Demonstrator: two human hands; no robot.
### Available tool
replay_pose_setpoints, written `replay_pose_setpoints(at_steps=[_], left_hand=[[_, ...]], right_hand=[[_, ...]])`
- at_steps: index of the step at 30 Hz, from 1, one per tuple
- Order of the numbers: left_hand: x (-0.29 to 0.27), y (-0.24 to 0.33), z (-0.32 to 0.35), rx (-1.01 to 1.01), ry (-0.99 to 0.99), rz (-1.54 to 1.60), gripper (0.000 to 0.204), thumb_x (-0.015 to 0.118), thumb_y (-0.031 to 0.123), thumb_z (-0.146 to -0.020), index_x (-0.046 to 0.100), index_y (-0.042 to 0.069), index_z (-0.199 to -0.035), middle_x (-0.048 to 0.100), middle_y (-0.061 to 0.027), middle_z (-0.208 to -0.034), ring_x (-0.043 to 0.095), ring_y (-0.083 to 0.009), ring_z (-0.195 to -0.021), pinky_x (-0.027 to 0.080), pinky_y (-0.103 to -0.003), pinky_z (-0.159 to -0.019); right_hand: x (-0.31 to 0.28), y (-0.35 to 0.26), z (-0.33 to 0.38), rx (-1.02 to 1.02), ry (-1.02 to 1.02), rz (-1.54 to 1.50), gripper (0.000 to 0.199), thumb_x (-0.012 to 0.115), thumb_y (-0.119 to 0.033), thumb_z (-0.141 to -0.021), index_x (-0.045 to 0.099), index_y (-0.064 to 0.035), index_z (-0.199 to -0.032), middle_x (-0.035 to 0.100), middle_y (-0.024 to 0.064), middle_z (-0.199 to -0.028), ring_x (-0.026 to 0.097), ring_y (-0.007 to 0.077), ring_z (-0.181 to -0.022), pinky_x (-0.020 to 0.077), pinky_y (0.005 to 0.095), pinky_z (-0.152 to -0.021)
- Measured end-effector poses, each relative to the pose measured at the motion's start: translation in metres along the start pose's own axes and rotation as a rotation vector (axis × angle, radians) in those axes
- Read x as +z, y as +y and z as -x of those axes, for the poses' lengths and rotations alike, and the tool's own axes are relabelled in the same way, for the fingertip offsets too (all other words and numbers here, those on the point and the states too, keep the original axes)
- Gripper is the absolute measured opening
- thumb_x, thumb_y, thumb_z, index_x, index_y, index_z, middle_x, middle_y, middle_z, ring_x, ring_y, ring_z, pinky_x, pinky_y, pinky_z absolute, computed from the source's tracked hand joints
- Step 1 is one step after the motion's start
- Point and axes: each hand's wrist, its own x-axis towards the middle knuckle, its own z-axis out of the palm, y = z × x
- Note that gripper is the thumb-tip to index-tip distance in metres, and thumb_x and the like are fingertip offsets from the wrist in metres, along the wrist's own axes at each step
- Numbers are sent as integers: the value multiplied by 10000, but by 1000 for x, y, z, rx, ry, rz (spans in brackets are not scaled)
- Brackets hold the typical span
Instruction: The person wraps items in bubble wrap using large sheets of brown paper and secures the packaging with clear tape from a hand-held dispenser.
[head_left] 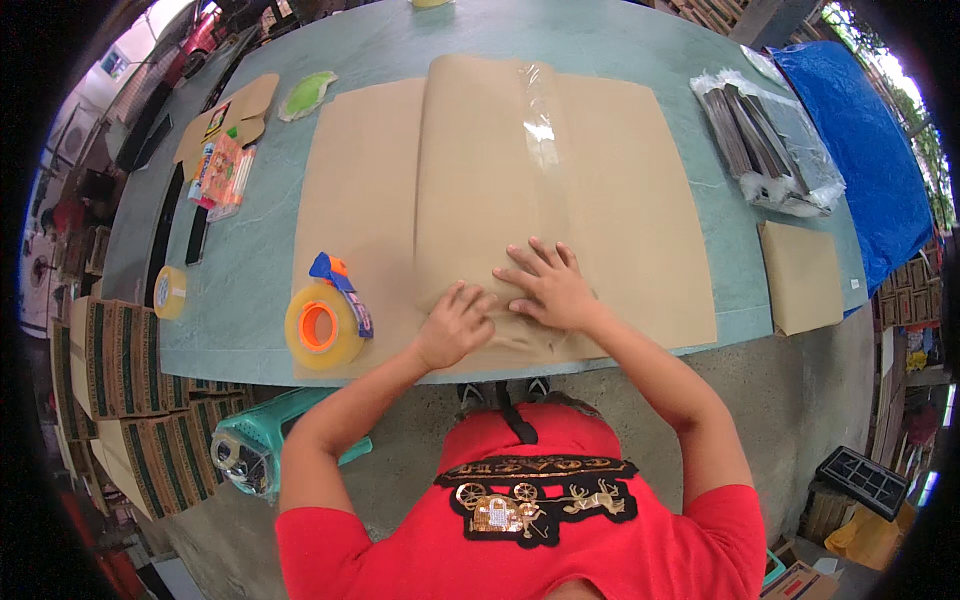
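A long wrapped bundle of brown paper [470, 170] lies lengthwise in front of me, with a glossy strip of clear tape [540, 130] along its right part. Beneath it spreads a wide brown sheet [645, 220]. At the bundle's near end, my left hand [457, 325] has its fingers bent in on the creased paper. My right hand [548, 285] lies flat on top, fingers spread, holding nothing. Left of my left hand is a large roll of clear tape in a blue and orange dispenser [325, 325], resting on the sheet.
The green table [245, 265] also bears another tape roll [170, 292], small colourful packets [222, 175], a plastic-wrapped stack of dark strips [765, 140] and a brown packet [803, 277]. Blue tarp [860, 150] lies far right. Stacked cartons [125, 360] and a teal plastic stool [265, 430] stand left.
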Motion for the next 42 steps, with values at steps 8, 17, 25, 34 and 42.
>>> replay_pose_setpoints(at_steps=[8,17,25,34,42], left_hand=[[4,-4,-16,-360,43,245,76,574,77,-692,532,25,-729,550,-123,-854,548,-280,-819,456,-376,-724],[-20,-27,-52,-716,-229,169,321,616,366,-727,523,60,-708,473,-112,-744,535,-272,-726,442,-387,-595],[5,-25,-35,-1069,-47,-41,317,589,340,-769,503,47,-855,523,-173,-848,546,-318,-786,437,-419,-648],[-69,-59,49,-1529,-255,-490,929,696,334,-608,167,143,-1348,527,-279,-953,541,-385,-855,417,-436,-798],[-96,-125,45,-1346,-303,213,700,588,267,-712,254,97,-1303,508,-314,-993,515,-435,-928,414,-430,-823]], right_hand=[[-28,22,26,-20,-33,-140,416,652,-310,-674,565,-127,-1037,476,71,-1167,440,264,-1073,341,410,-882],[-34,1,-17,317,182,-528,192,679,-145,-696,567,-26,-797,578,78,-799,542,194,-773,452,316,-658],[30,-17,-31,323,-44,-1944,250,431,-219,-906,533,9,-891,581,111,-806,590,183,-748,496,295,-674],[20,-8,-38,473,-10,-2354,241,450,-194,-893,521,28,-956,581,154,-936,578,251,-901,479,346,-805],[25,-16,-45,362,262,-2367,261,490,-165,-874,505,33,-1043,565,156,-1020,548,259,-992,450,353,-868]])
